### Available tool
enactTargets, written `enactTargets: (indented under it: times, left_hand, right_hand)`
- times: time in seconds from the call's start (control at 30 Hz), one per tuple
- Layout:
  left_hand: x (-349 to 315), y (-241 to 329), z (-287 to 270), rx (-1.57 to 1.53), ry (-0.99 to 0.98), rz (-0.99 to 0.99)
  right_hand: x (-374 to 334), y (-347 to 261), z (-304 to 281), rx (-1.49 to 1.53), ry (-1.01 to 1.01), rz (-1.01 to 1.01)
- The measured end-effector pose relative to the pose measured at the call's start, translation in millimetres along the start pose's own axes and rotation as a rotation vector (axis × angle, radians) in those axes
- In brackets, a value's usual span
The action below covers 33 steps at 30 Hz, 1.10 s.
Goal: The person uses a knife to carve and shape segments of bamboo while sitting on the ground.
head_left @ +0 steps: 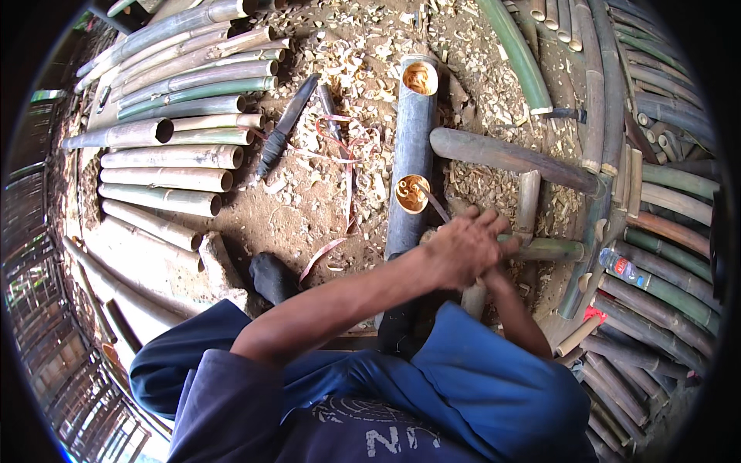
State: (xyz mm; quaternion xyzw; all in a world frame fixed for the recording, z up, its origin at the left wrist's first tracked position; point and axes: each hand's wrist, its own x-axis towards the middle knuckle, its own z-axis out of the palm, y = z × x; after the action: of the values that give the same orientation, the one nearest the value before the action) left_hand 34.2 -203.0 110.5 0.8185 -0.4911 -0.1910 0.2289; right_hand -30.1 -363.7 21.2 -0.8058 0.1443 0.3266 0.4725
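Observation:
A thick dark grey bamboo length (411, 139) lies pointing away from me, with two openings cut in its upper side. Pale orange wood shows inside the far opening (421, 79), and curled shavings fill part of the near opening (409, 194). A thin dark tool shaft (438, 207) slants from my hands into the near opening; its handle is hidden. My left hand (463, 245) lies on top, its fingers bent around the tool. Beneath it, mostly covered, is my right hand (495, 276), so its fingers cannot be made out.
Left of the bamboo lie a big knife (287, 127) with a wrapped handle, another long tool (332, 112) and a pink strap (322, 257). Rows of cut bamboo (171, 157) line both sides. A wooden crosspiece (509, 157) and a plastic bottle (624, 268) are at right. Wood chips cover the ground.

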Motion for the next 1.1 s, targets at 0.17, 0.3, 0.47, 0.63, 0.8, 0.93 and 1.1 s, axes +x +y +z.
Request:
enactTargets:
  times: [0.17,0.3,0.47,0.63,0.8,0.93,1.1]
  left_hand:
    - [42,-58,14,-0.461,-0.173,-0.181]
    - [40,-67,20,-0.53,0.283,-0.127]
    - [27,-69,14,-0.571,0.584,-0.344]
    - [24,-55,19,-0.551,0.812,-0.405]
    - [47,-57,15,-0.517,-0.094,-0.144]
    - [46,-65,22,-0.568,0.072,-0.107]
    - [37,-72,4,-0.671,0.374,-0.137]
  right_hand:
    - [23,9,-18,-0.478,0.143,0.013]
    - [47,-54,-56,-0.777,0.103,-0.194]
    - [66,-128,-66,-1.018,0.056,-0.424]
    - [64,-137,-63,-1.15,0.072,-0.569]
    - [48,6,-44,0.276,0.205,0.192]
    - [62,15,-62,-0.223,0.118,0.107]
    - [55,-85,-73,-0.792,0.133,-0.069]
